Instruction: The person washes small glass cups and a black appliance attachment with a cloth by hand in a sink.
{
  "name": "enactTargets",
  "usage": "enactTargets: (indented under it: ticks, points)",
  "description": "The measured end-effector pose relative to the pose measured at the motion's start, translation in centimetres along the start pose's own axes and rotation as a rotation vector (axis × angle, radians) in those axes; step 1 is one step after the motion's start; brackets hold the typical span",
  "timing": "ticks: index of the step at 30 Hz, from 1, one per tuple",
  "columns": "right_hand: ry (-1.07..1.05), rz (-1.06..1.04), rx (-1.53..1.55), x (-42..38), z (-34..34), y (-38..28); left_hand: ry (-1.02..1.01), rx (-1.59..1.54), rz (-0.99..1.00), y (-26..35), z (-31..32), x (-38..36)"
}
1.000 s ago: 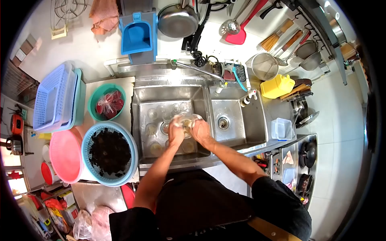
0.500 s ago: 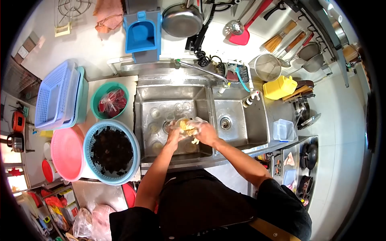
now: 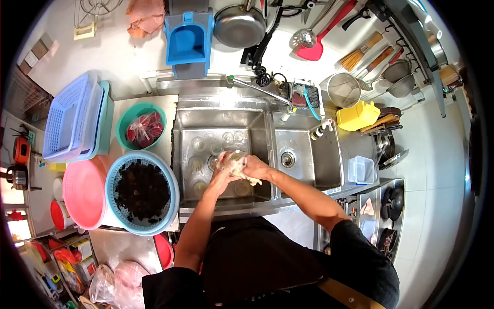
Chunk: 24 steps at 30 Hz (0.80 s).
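Note:
Over the left basin (image 3: 260,134) of the steel sink, my left hand (image 3: 221,172) is wrapped round a clear drinking glass (image 3: 237,155). From the other side, my right hand (image 3: 256,167) closes on a pale yellowish cloth (image 3: 251,179), pressed against the glass. A loose end of the cloth hangs below the fingers. Whether the cloth goes inside the glass is hidden by the hands. Several clear glasses (image 3: 197,143) stand on the basin floor around the drain.
The right basin (image 3: 329,162) has a drain and a faucet (image 3: 288,110) above it. A blue basket (image 3: 174,195) of dark, leafy-looking pieces, a pink basin (image 3: 85,203) and a green bowl (image 3: 123,139) with a red bagged item stand left. A yellow jug (image 3: 356,116) is right.
The bunched cloth showing between my hands is now mostly covered, with its end hanging lower. My right hand has turned and moved slightly left and down. The view has shifted slightly.

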State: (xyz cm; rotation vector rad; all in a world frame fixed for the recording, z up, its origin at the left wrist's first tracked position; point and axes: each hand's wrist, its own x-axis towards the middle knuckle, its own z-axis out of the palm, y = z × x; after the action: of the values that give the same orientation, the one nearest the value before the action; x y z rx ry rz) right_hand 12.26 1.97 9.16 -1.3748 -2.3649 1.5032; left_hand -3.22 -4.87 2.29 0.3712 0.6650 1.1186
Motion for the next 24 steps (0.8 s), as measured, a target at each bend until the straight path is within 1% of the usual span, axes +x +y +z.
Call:
enactTargets:
  ticks: [1,2,4,7,8,11,12,14,15,16,17,18,19,20,21,22,23,24]
  points:
    - [-0.055,-0.050,-0.364,0.0,-0.1,-0.1,0.012,-0.025,-0.020,-0.1,-0.3,-0.2]
    - [-0.087,-0.084,-0.541,-0.1,0.0,-0.2,-0.026,0.010,0.011,-0.1,-0.3,-0.2]
    - [-0.144,-0.145,-0.892,-1.2,-0.3,-2.3,-0.022,0.039,0.008,-0.4,-0.3,-0.2]
    - [-0.217,-0.223,-1.144,-1.7,-1.4,-4.2,0.000,0.077,0.003,-0.9,-0.4,0.0]
    - [-0.079,-0.387,-1.234,-1.7,-2.0,-4.2,0.013,0.086,0.002,-1.2,-0.5,0.1]
    - [-0.050,-0.585,-1.261,-1.3,-2.7,-3.3,0.044,0.193,-0.001,-0.1,0.5,-0.2]
    - [-0.026,-0.632,-1.220,-1.3,-2.8,-3.4,0.084,0.246,0.004,0.1,0.8,0.2]
    - [-0.130,-0.347,-1.155,-0.5,-1.4,-3.2,0.160,0.353,0.015,0.6,1.7,1.5]
    - [-0.182,-0.208,-1.121,0.2,-0.8,-3.4,0.192,0.430,0.104,-0.9,0.2,2.6]
    - [-0.303,0.001,-1.012,-0.4,-1.6,-6.8,0.225,0.507,0.192,-3.9,-2.7,4.6]
    - [-0.112,-0.080,-0.752,1.3,0.5,-2.3,0.256,0.584,0.280,-5.5,-4.3,5.6]
    - [-0.042,0.073,-0.363,2.1,1.2,-1.2,0.246,0.421,0.233,-3.3,-1.6,3.8]
    - [0.031,0.220,0.029,2.7,1.7,-0.8,0.277,0.443,0.294,-2.2,-0.6,3.1]
    - [-0.033,0.363,0.603,2.3,1.4,-1.5,0.308,0.462,0.352,-1.7,0.0,2.6]
    - [0.106,0.401,0.907,3.1,2.8,-0.2,0.344,0.480,0.409,-1.7,0.2,2.2]
    - [0.247,0.431,1.206,4.8,5.1,2.0,0.446,0.603,0.454,-3.0,-0.9,3.0]
    - [0.391,0.455,1.504,5.8,6.6,3.1,0.529,0.487,0.435,-4.6,-1.1,3.5]
    - [0.520,0.399,1.559,5.1,6.0,0.9,0.549,0.713,0.523,-5.0,-0.6,3.2]
